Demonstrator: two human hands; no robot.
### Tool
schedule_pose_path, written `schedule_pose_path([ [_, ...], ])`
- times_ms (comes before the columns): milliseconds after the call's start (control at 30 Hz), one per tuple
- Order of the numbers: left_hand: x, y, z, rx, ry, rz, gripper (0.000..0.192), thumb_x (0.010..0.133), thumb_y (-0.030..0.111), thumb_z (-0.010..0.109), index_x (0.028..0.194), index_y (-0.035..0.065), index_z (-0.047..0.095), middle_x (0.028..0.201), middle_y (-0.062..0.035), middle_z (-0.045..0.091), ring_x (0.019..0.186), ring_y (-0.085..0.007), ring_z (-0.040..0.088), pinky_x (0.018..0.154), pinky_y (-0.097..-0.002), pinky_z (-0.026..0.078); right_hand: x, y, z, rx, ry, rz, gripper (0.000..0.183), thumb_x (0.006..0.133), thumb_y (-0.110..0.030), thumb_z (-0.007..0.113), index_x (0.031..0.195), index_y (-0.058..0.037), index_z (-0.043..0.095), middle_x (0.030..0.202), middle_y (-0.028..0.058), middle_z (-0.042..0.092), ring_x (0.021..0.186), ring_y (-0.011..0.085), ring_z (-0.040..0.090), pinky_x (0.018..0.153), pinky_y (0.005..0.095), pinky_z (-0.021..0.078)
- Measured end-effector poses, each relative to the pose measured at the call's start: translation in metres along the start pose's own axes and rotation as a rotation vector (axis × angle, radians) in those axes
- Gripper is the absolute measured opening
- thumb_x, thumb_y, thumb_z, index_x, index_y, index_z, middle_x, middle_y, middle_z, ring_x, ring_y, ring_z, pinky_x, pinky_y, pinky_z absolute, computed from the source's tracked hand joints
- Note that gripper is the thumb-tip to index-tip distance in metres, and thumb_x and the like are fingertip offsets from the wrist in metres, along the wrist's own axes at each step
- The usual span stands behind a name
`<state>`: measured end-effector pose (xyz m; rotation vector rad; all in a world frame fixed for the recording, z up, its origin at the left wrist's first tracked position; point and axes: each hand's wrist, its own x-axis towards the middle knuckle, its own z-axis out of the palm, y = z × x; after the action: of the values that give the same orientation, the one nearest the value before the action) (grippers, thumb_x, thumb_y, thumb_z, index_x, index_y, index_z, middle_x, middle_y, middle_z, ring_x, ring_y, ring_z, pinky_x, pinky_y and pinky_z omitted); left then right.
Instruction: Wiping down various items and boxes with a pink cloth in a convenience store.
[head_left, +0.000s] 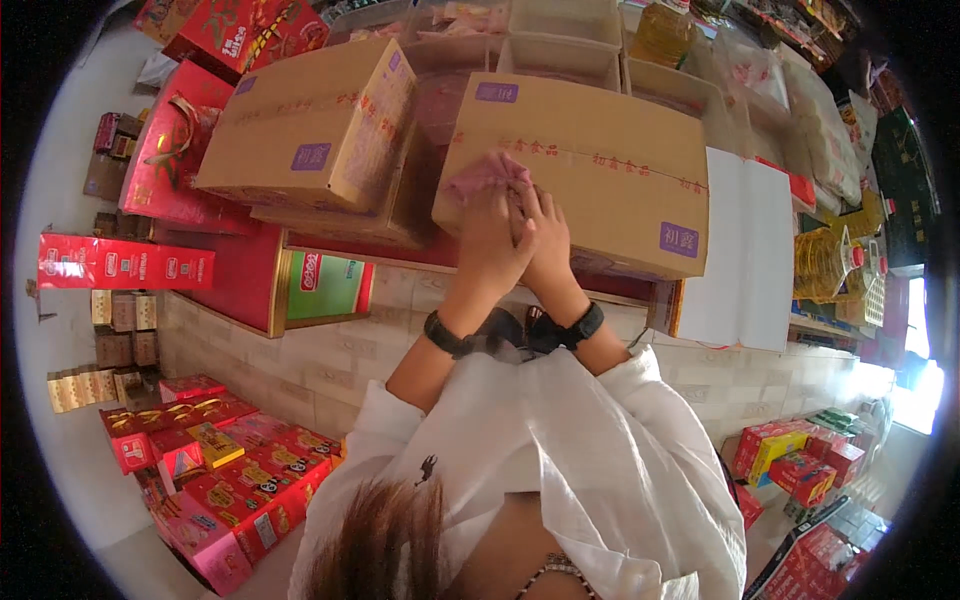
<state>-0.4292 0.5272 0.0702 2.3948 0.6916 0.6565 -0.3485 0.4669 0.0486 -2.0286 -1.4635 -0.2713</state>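
A crumpled pink cloth rises from the fingers of my left hand, over the near left part of a closed cardboard carton. My right hand lies against the left one, its bent fingers close to the cloth's right edge; whether they grip it is hidden. The carton is sealed with printed tape and bears purple marks. To its left, a second taped carton rests on another cardboard box. Both wrists wear dark bands.
Clear plastic bins stand behind the cartons. A white panel and oil bottles are at the right. Red gift boxes flank the left side; more red boxes lie on the floor. The tiled floor shows below the counter.
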Motion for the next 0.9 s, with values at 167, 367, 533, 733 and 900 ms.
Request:
schedule_pose_path([
  [167, 0.015, 0.025, 0.045, -0.092, -0.069, 0.116, 0.060, 0.081, 0.040, 0.055, 0.117, -0.0080, 0.046, 0.122, -0.0304, 0.046, 0.119, -0.0469, 0.038, 0.105, -0.0517, 0.026, -0.028, 0.046, -0.021, -0.104, 0.096, 0.147, 0.039, 0.074, -0.018, 0.060, 0.111, -0.0058, 0.061, 0.120, 0.0082, 0.055, 0.105, 0.0314, 0.052, 0.085, 0.0407, 0.0453],
  [367, 0.008, 0.060, 0.088, -0.096, -0.028, 0.350, 0.070, 0.085, 0.051, 0.044, 0.119, -0.0105, 0.046, 0.124, -0.0323, 0.046, 0.121, -0.0460, 0.039, 0.108, -0.0526, 0.024, -0.056, 0.061, -0.054, -0.215, 0.215, 0.279, 0.036, 0.079, -0.019, 0.058, 0.112, -0.0066, 0.061, 0.117, 0.0105, 0.055, 0.101, 0.0321, 0.053, 0.085, 0.0420, 0.0454],
  [533, 0.009, 0.050, 0.076, -0.132, -0.053, 0.277, 0.065, 0.070, 0.036, 0.062, 0.115, -0.0093, 0.047, 0.123, -0.0285, 0.046, 0.123, -0.0420, 0.039, 0.109, -0.0509, 0.022, -0.049, 0.053, -0.036, -0.239, 0.240, 0.329, 0.033, 0.079, -0.020, 0.058, 0.110, -0.0096, 0.062, 0.114, 0.0085, 0.056, 0.101, 0.0307, 0.053, 0.084, 0.0410, 0.0461],
  [733, 0.014, -0.019, 0.011, -0.002, 0.012, 0.166, 0.062, 0.069, 0.033, 0.064, 0.114, -0.0068, 0.047, 0.119, -0.0259, 0.048, 0.118, -0.0418, 0.042, 0.108, -0.0512, 0.024, -0.003, 0.004, 0.024, -0.195, 0.132, 0.167, 0.033, 0.075, -0.017, 0.059, 0.107, -0.0083, 0.063, 0.113, 0.0080, 0.056, 0.098, 0.0291, 0.054, 0.073, 0.0399, 0.0488],
  [900, 0.009, -0.060, -0.066, -0.104, 0.119, 0.111, 0.054, 0.074, 0.024, 0.062, 0.118, -0.0036, 0.046, 0.123, -0.0234, 0.047, 0.119, -0.0417, 0.041, 0.105, -0.0516, 0.029, 0.037, -0.065, 0.061, 0.190, 0.065, 0.190, 0.032, 0.076, -0.010, 0.059, 0.108, -0.0065, 0.063, 0.116, 0.0113, 0.053, 0.102, 0.0325, 0.053, 0.079, 0.0404, 0.0489],
])
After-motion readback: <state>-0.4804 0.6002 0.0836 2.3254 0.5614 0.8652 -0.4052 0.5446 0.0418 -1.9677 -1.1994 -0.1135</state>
